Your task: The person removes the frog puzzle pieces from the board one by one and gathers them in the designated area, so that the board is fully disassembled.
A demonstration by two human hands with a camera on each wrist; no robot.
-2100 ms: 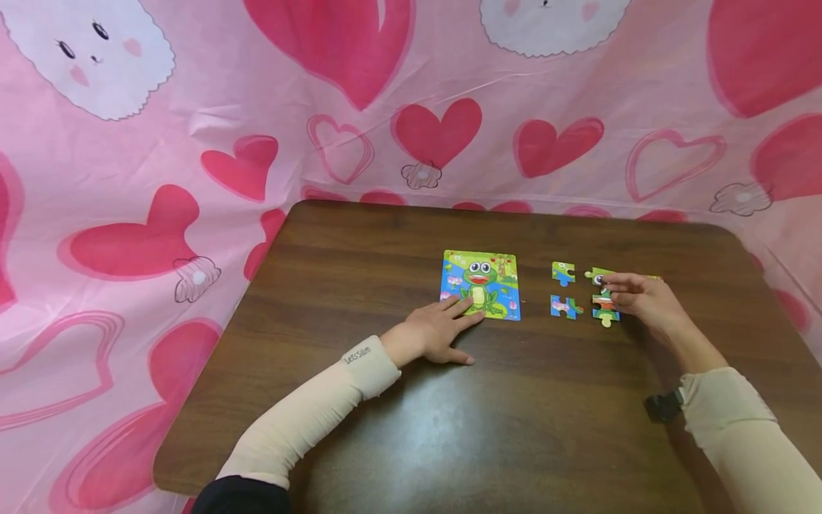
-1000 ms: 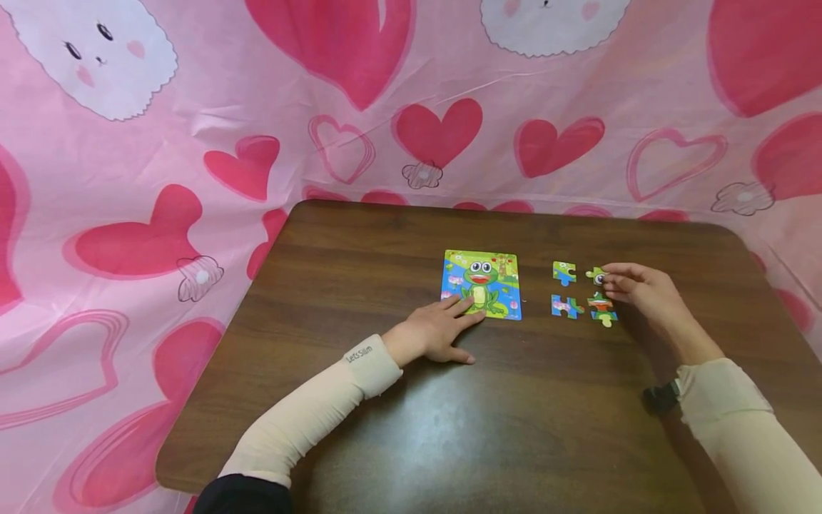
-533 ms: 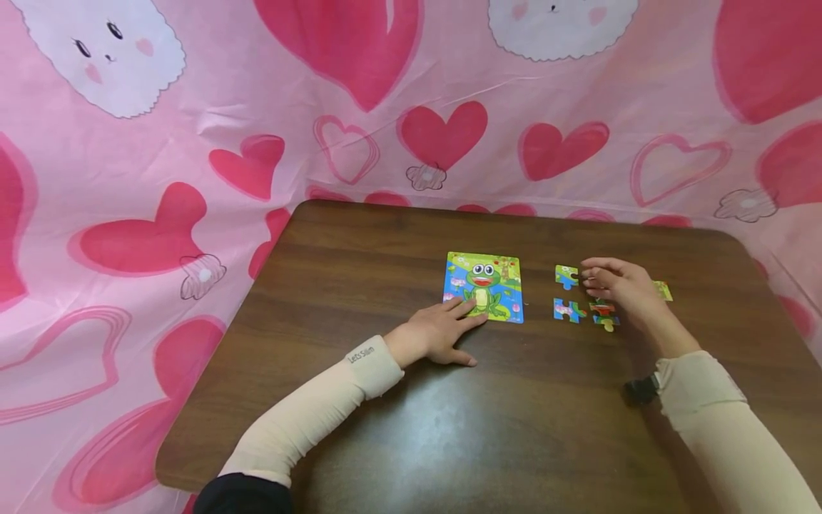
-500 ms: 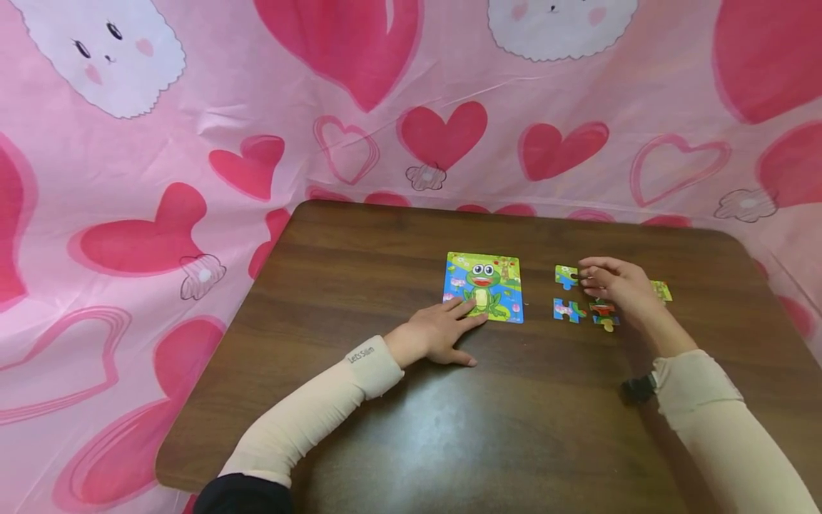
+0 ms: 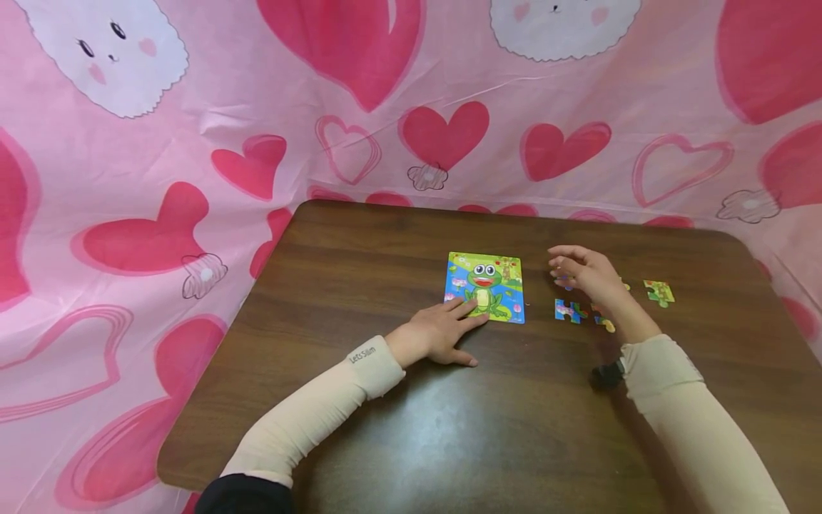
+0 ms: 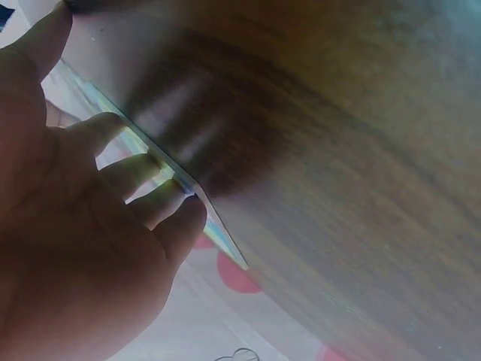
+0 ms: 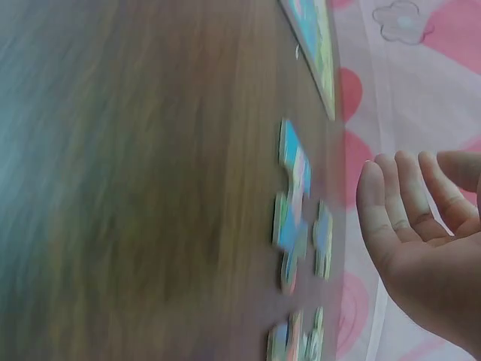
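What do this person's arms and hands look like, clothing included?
The left hand and right hand are ungloved. The left sleeve and right sleeve are cream; dark lettering marks the left one near the wrist. Black cloth shows above the left sleeve. A small black object sits by the right sleeve's wrist end.

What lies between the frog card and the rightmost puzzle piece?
Head view: other puzzle pieces, some partly hidden by the right hand, plus a pale speck.
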